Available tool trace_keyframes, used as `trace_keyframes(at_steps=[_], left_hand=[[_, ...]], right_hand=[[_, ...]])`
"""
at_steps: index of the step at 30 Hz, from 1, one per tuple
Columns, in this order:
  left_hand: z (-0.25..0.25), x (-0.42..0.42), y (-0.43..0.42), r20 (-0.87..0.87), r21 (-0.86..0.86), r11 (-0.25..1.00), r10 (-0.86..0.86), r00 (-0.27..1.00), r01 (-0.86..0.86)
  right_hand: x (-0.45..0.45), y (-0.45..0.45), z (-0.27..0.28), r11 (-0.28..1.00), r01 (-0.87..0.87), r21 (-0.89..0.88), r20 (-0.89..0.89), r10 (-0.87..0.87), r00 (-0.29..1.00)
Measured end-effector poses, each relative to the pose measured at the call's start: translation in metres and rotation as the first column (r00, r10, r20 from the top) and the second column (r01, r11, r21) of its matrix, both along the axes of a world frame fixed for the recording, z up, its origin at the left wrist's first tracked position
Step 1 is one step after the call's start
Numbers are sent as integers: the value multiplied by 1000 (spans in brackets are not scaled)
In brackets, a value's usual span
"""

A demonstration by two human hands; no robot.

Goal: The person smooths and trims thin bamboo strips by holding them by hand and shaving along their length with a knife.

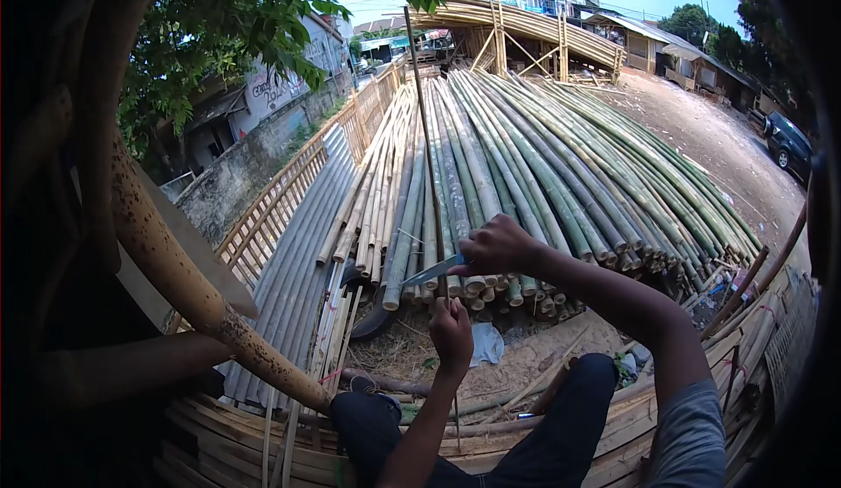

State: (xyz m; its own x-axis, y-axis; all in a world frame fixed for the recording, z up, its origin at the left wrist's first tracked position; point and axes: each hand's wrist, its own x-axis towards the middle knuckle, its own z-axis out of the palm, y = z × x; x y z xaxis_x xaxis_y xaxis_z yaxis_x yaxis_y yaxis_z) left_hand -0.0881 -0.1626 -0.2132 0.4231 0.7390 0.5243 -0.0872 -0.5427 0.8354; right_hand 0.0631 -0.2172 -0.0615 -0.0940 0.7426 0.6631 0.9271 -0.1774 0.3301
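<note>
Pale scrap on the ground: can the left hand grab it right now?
Probably not right now: the left hand is closed around a long thin strip. Nothing seems to lie on the pale scrap, but it's down on the ground, maybe too low.

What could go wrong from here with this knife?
The knife in the right hand crosses the strip just above the left hand, so a downward slip might cut that hand. The strip also runs down between the legs, so a longer slip could perhaps reach one. Its long upper length may sway during cutting.
</note>
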Motion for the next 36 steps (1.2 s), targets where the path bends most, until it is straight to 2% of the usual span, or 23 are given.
trace_keyframes(at_steps=[2, 3, 5, 6, 7, 8, 11, 12, 13, 15, 17, 18, 19, 20, 21, 22, 23, 24, 25, 27, 29, 33, 36], left_hand=[[0, 1, -1, 18, 45, 999, 8, 1000, -9], [-1, 1, -1, 16, 28, 1000, 3, 1000, -3], [-3, 2, -7, 13, 0, 1000, -6, 1000, 6], [-3, 2, -8, 14, 14, 1000, 2, 1000, -3], [0, 3, -6, 21, 36, 999, 10, 1000, -11], [0, 5, -7, 24, 37, 999, 15, 1000, -15], [-3, 5, -3, 68, 73, 997, -6, 998, 1], [-3, 3, 1, 38, -4, 1000, -18, 999, 18], [-2, 2, 2, 18, -84, 996, -26, 999, 27], [-7, -1, 12, 48, -25, 998, -63, 997, 64], [-18, 2, 25, 128, -194, 953, -211, 969, 233], [-18, 2, 29, 271, -352, 837, -338, 902, 419], [-17, 0, 34, 432, -462, 658, -418, 799, 594], [-20, 1, 43, 516, -445, 524, -513, 686, 726], [-20, 1, 48, 519, -456, 466, -553, 652, 758], [-20, 1, 51, 532, -457, 425, -573, 623, 781], [-20, 1, 54, 543, -459, 384, -593, 595, 801], [-20, 2, 57, 552, -459, 353, -606, 573, 815], [-21, 2, 60, 543, -480, 353, -600, 588, 803], [-23, 0, 65, 550, -476, 315, -621, 558, 821], [-22, -2, 68, 542, -451, 333, -634, 551, 828], [-16, -3, 68, 515, -430, 348, -663, 543, 833], [-16, -3, 69, 532, -439, 306, -669, 519, 845]], right_hand=[[0, 0, 0, 963, -198, -183, 184, 231, 955], [14, 5, 17, 997, -72, -5, 109, 72, 991], [30, 9, 40, 970, 77, 231, -24, -73, 997], [22, 11, 35, 987, -38, 154, 18, 35, 999], [10, 7, 28, 991, -56, -124, 17, 58, 998], [15, 9, 34, 991, -60, -123, 21, 63, 998], [59, 11, 81, 942, 224, 249, 15, -235, 972], [86, -9, 112, 751, 479, 455, -164, -458, 874], [122, -26, 123, 635, 571, 520, -404, -407, 819], [135, -48, 113, 648, 608, 459, -466, -407, 786], [115, -59, 71, 715, 630, 305, -592, -376, 713], [92, -64, 43, 754, 588, 292, -726, -225, 650], [77, -68, 3, 775, 551, 309, -796, -106, 596], [64, -75, -46, 804, 519, 291, -869, -5, 495], [56, -80, -106, 833, 484, 270, -944, 130, 303], [23, -85, -150, 834, 483, 265, -950, 311, -14], [-9, -88, -192, 825, 518, 226, -873, 407, -268], [-36, -95, -230, 853, 507, 120, -732, 421, -535], [-59, -102, -269, 885, 465, 30, -551, 403, -731], [-101, -113, -338, 907, 421, 7, -344, 398, -851], [-112, -112, -378, 874, 477, -89, -161, 460, -873], [-91, -96, -366, 893, 440, -99, -442, 356, -823], [-81, -98, -376, 905, 415, -90, -492, 322, -809]])
